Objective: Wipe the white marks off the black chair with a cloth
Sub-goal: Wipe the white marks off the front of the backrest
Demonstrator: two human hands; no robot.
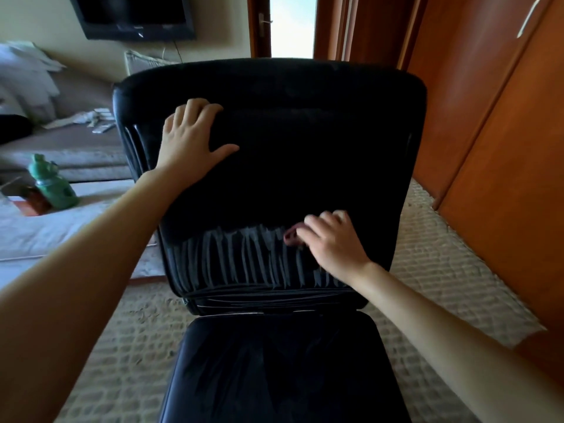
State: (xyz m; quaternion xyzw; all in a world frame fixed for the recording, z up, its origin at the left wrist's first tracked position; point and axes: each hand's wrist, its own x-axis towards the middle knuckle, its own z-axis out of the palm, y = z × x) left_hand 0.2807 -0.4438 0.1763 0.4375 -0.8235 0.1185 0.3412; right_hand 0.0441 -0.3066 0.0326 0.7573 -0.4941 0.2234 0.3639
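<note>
Fingers (200, 109) of the left hand (190, 141) lay spread and nearly straight, holding nothing, with the palm flat against the upper left of the backrest (320, 117) of the black chair (305, 172) and the thumb pointing toward the middle. The right hand (331, 242) sat low on the right side of the backrest, blurred, its fingers (320, 222) bent over a bunched pinkish cloth (291, 236) and holding it against the black surface. Only a small fold of cloth showed, sticking out at the thumb side.

White marks (238, 257) ran as a band of rough upright strokes across the lower part of the backrest, from its left edge to under the right hand. The cloth touched the upper right end of that band. Above the band the backrest was plain black. The seat (274, 361) lay below, toward the camera, dark and glossy.

The chair stood on a pale woven carpet (442, 254). To the left a green bottle (50, 184) stood on a light surface, near a beige sofa (76, 154). A dark television (131, 16) hung on the far wall, a bright doorway (293, 25) opened behind the chair, and reddish wooden wardrobe doors (488, 117) lined the right side.
</note>
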